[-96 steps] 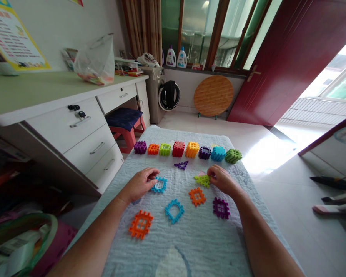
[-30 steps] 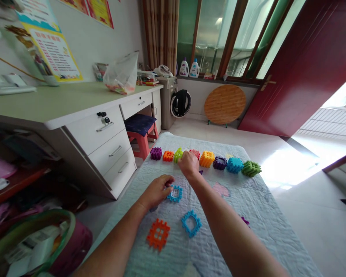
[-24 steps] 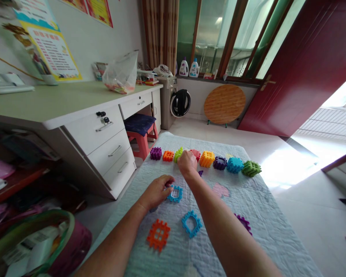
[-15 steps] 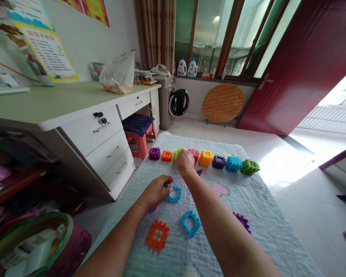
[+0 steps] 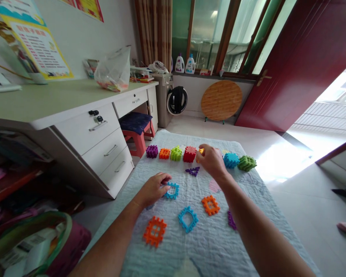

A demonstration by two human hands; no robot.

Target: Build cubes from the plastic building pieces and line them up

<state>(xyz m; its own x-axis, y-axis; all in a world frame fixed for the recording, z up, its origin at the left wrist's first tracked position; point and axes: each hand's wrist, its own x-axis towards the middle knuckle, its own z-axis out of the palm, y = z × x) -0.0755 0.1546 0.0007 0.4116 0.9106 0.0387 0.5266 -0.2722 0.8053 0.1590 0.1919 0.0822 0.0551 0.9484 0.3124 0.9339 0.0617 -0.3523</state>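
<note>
My left hand rests on the quilt, thumb and curled fingers at the left edge of a blue square interlocking piece with a white grid inside. Across a row of stacked building pieces reaches my right hand, its fingers closed around the yellow stack, which is mostly hidden. To the left of it stand the red stack, a lime stack, an orange stack and a purple stack. A blue stack and a green stack are on the right.
Loose on the quilt lie a purple triangle, two orange squares, a blue frame and a purple piece partly behind my right arm. A desk stands left, with a stool beside it.
My right hand has moved right along the row, from between the lime and red stacks to the yellow one. My left hand stays by the blue square. The view has shifted slightly.
</note>
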